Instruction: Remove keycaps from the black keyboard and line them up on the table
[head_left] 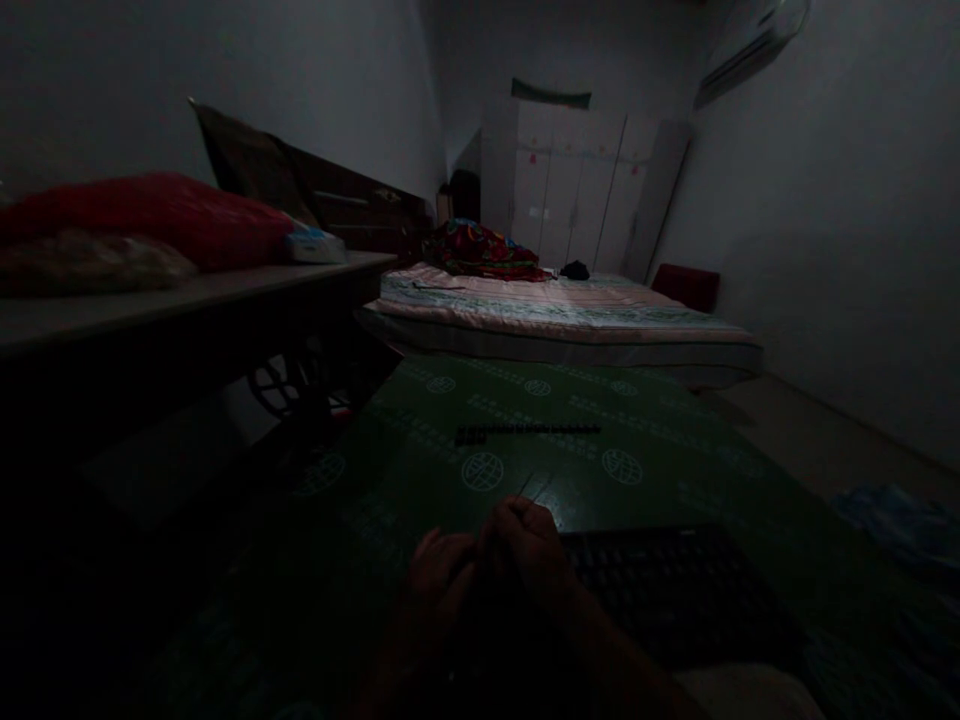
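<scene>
Keyboard (pixel 679 580), dark and dimly lit, lies to the right of your hands on the near part of the green table (pixel 664 425), and your right forearm crosses in front of its left end. Your right hand (pixel 531 548) is closed in a narrow pinch, with thin wire-like prongs (pixel 527 484) sticking up and away from its fingertips. Your left hand (pixel 442 570) sits just beside it, fingers bent in toward the right — the shadow is so deep that you cannot tell whether they hold anything, nor whether the two hands touch. Beyond your hands, well apart from them, a row of small dark pieces (pixel 536 430) runs across the tabletop, with a few more set in a short second line at its left end; they look like keycaps. White globe emblems and pale lettering mark the green surface around them. Past the far edge of the table you have a bed (pixel 570 315) with a red patterned blanket (pixel 484 250) heaped on it, and a pale wardrobe (pixel 574 190) behind
</scene>
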